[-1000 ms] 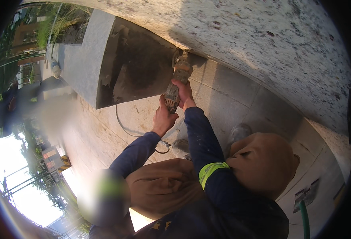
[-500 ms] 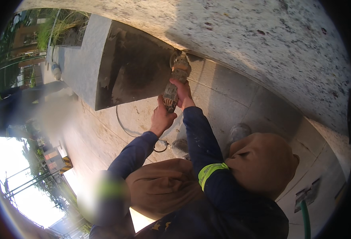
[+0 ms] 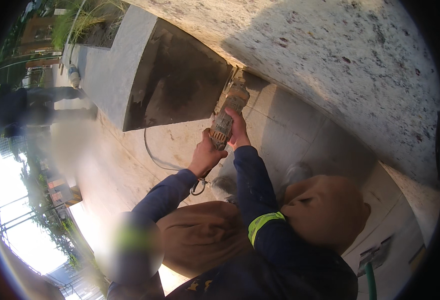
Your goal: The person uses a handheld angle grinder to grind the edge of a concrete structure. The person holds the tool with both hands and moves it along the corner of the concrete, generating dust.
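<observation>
A dusty angle grinder [image 3: 231,109] is gripped in both my hands, its head pointing away from me. My left hand [image 3: 206,154] is closed around the rear end near the vents. My right hand [image 3: 239,130] wraps the right side of the body. The grinder's head sits close to the inner corner where a dark, patchy panel [image 3: 180,82] meets the speckled stone wall [image 3: 340,75]. Its disc shows only edge-on beside the panel; I cannot tell whether it touches. A dark cord [image 3: 148,150] loops over the paving at the left.
Light paving slabs [image 3: 290,125] lie below, with my shoes [image 3: 224,187] and brown-clad knees near. A grey planter block [image 3: 112,67] with grasses stands at the far left. Beyond it are a person in dark clothes [image 3: 15,110] and a bottle-shaped object [image 3: 73,76]. A green hose [image 3: 370,280] lies lower right.
The view has shifted a little, moving the panel and wall in the picture. My hands have drawn the grinder slightly back toward me from the corner, keeping the same grip.
</observation>
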The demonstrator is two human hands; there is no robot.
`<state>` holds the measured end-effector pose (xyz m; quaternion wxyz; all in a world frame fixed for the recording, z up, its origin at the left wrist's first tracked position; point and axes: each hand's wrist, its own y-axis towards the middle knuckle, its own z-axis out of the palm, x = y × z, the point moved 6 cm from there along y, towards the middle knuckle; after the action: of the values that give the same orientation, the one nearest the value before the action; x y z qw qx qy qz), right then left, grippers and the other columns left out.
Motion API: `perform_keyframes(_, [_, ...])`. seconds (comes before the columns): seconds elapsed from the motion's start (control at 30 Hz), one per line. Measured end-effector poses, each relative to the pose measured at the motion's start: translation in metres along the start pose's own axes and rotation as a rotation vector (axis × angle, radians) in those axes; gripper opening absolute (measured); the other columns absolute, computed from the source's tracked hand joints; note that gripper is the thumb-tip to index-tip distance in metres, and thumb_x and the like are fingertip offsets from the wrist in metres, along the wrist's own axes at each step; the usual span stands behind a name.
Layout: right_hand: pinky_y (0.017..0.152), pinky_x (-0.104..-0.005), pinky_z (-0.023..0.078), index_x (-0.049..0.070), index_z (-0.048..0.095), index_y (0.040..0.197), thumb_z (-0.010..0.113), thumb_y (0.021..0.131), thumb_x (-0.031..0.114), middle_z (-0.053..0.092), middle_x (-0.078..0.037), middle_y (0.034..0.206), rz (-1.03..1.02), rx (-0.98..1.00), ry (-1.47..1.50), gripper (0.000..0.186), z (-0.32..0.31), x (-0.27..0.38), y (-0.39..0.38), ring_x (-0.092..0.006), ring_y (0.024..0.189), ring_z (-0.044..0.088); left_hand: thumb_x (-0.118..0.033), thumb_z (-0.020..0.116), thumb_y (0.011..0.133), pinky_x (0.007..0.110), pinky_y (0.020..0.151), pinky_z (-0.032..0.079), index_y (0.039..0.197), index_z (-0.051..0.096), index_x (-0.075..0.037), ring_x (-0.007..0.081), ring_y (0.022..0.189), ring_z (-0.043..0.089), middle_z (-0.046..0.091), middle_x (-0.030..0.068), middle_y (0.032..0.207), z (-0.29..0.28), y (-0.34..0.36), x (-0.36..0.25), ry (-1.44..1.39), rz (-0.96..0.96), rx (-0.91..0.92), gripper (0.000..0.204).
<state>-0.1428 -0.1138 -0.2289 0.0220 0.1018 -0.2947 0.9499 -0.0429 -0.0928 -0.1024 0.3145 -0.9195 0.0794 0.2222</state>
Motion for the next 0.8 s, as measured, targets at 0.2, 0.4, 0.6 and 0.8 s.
perform_keyframes(0.2, [0.075,-0.0452,0.058,0.004,0.051,0.118,0.067,0.085,0.034,0.066,-0.017,0.099,0.078,0.035,0.015,0.047,-0.004,0.003,-0.008,-0.0327,0.083,0.069,-0.015,0.076,0.072,0.035,0.057,0.056,0.136,0.027,0.002,0.0288,0.074,0.069,0.066,0.0231,0.101,0.002,-0.001,-0.015,-0.192,-0.106,0.156,0.082])
perform_keyframes(0.4, [0.066,-0.0482,0.059,0.010,0.041,0.122,0.070,0.085,0.024,0.061,-0.014,0.095,0.088,0.023,0.082,0.049,0.007,0.009,0.000,-0.0313,0.076,0.067,-0.011,0.076,0.073,0.034,0.052,0.056,0.136,0.029,0.000,0.0272,0.072,0.069,0.065,0.0219,0.099,0.006,0.013,0.001,-0.116,-0.046,0.049,0.079])
perform_keyframes(0.6, [0.070,-0.0456,0.060,0.008,0.046,0.118,0.071,0.086,0.024,0.062,-0.012,0.094,0.008,-0.029,-0.024,0.044,0.013,0.013,-0.003,-0.0298,0.078,0.068,-0.010,0.076,0.072,0.034,0.052,0.056,0.138,0.029,-0.004,0.0255,0.073,0.068,0.065,0.0202,0.101,0.001,0.010,-0.004,-0.187,-0.109,0.058,0.081])
perform_keyframes(0.8, [0.064,-0.0430,0.060,0.005,0.050,0.113,0.071,0.085,0.020,0.062,-0.011,0.089,-0.026,-0.062,-0.048,0.038,0.011,0.010,0.006,-0.0263,0.073,0.068,-0.009,0.076,0.072,0.035,0.051,0.054,0.136,0.027,-0.001,0.0259,0.063,0.067,0.066,0.0211,0.092,-0.005,0.011,-0.009,-0.212,-0.101,0.048,0.081])
